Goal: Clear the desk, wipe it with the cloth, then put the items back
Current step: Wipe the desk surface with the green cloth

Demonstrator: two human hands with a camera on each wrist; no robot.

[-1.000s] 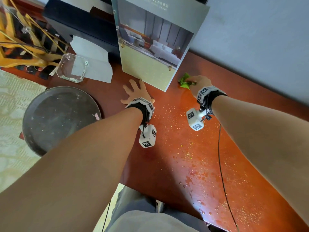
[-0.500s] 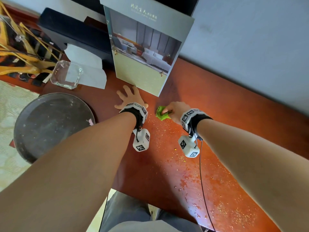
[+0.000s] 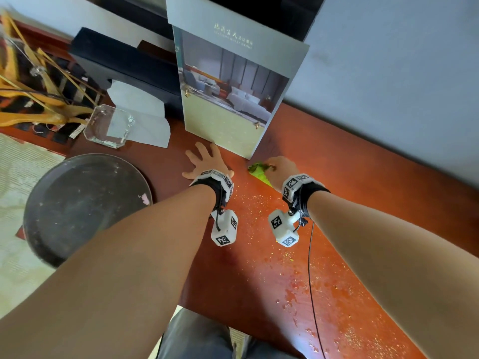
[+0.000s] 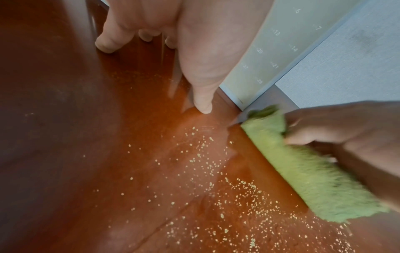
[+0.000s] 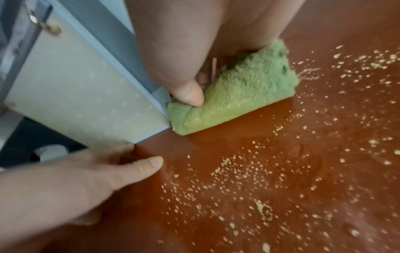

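While the left hand lies flat on the red-brown desk, fingers spread wide and straight, palm down, the right hand is doing the work just beside it. That right hand is curled over a folded green cloth, thumb pressing into the fold, fingers wrapped across the top, and the cloth is down on the desk surface right at the lower corner of the upright desk calendar. From the right wrist view the cloth's end touches that calendar corner. Both forearms reach forward from the near edge, wrists roughly level, the left thumb pointing toward the cloth. Pale yellow crumbs speckle the wood on the near side of the cloth. Off to the left sit a round dark tray, a clear glass ashtray and a dark tissue box with white tissue spilling out.
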